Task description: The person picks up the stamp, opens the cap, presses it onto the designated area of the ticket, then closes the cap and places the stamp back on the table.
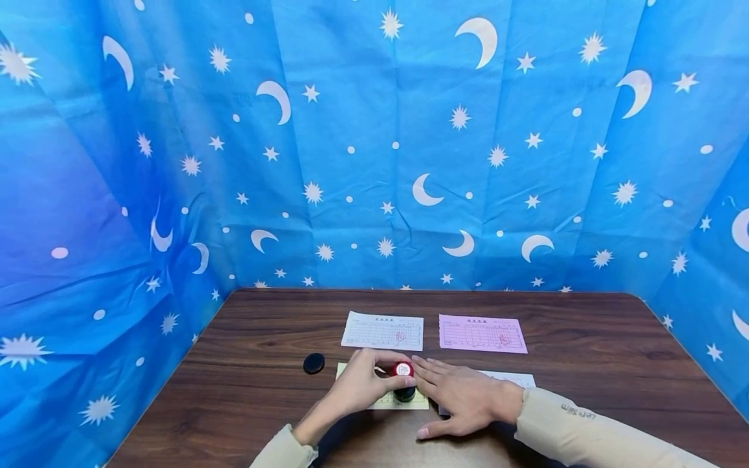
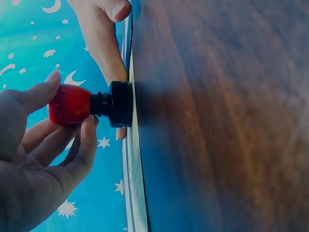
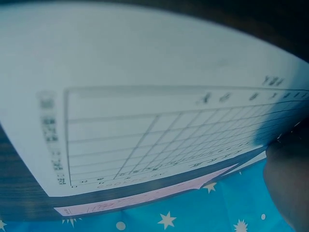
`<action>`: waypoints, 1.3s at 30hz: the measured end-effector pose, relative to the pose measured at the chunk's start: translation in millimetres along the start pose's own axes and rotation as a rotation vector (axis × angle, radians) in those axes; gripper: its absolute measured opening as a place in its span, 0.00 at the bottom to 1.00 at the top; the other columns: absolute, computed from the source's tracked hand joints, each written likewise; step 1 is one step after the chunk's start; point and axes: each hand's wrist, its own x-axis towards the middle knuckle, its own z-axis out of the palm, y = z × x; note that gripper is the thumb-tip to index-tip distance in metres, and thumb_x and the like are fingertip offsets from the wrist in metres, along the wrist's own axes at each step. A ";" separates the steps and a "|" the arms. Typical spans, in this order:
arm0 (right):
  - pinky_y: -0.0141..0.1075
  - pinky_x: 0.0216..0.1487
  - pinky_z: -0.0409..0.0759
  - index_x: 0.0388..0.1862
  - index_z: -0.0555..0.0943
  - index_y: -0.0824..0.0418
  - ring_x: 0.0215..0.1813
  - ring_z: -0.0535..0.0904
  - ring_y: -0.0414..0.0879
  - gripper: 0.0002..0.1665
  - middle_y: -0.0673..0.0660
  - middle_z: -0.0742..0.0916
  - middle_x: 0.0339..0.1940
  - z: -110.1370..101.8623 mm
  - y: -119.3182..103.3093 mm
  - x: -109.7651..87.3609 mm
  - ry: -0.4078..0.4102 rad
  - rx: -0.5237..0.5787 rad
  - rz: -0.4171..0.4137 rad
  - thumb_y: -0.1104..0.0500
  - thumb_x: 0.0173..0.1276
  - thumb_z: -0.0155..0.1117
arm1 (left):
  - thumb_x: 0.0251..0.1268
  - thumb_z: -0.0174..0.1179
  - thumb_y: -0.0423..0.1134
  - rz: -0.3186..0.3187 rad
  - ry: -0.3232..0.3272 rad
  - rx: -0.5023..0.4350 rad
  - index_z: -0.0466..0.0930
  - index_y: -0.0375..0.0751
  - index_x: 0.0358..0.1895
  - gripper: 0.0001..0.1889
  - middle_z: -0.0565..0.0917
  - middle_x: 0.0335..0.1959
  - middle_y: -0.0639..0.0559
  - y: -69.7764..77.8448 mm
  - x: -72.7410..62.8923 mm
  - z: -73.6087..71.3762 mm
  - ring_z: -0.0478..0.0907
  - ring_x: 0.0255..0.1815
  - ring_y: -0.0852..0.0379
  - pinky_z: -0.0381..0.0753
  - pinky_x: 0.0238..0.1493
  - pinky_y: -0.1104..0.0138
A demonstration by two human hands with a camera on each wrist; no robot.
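My left hand [image 1: 358, 385] holds a stamp [image 1: 404, 369] by its red knob, thumb and fingers round it. In the left wrist view the black base of the stamp [image 2: 120, 104] stands upright against the yellow slip [image 1: 420, 403]. My right hand [image 1: 465, 398] lies palm down with straight fingers, its fingertips at the yellow slip's right side, close to the stamp. Partly hidden under that hand is a white printed slip [image 1: 517, 378], whose ruled grid fills the right wrist view.
Farther back on the dark wooden table [image 1: 281, 325] lie a white slip [image 1: 363, 329] and a pink slip [image 1: 468, 331], each with a red stamp mark. A round black cap [image 1: 314, 363] sits left of the yellow slip. A blue star-patterned curtain [image 1: 363, 97] surrounds the table.
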 end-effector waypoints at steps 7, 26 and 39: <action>0.47 0.84 0.63 0.86 0.57 0.60 0.88 0.57 0.54 0.60 0.62 0.61 0.87 1.5 -0.4 -0.2 0.008 -0.007 -0.005 0.18 0.74 0.36 | 0.67 0.74 0.46 -0.019 0.016 -0.037 0.90 0.42 0.54 0.17 0.92 0.43 0.54 -1.0 -0.4 2.3 0.85 0.42 0.66 0.84 0.44 0.73; 0.48 0.84 0.62 0.86 0.58 0.60 0.88 0.56 0.54 0.60 0.62 0.61 0.87 1.6 -0.8 -1.1 0.001 0.002 0.001 0.18 0.74 0.36 | 0.64 0.76 0.41 -0.049 0.006 -0.271 0.89 0.36 0.55 0.19 0.91 0.52 0.43 -4.4 -0.8 4.4 0.87 0.49 0.60 0.84 0.47 0.76; 0.49 0.85 0.62 0.86 0.56 0.59 0.88 0.56 0.54 0.60 0.61 0.61 0.87 0.6 -1.1 -0.8 -0.007 0.022 0.009 0.18 0.74 0.36 | 0.65 0.75 0.46 -0.049 0.019 -0.183 0.90 0.42 0.57 0.20 0.92 0.53 0.49 -3.3 -3.3 4.2 0.86 0.48 0.67 0.82 0.47 0.76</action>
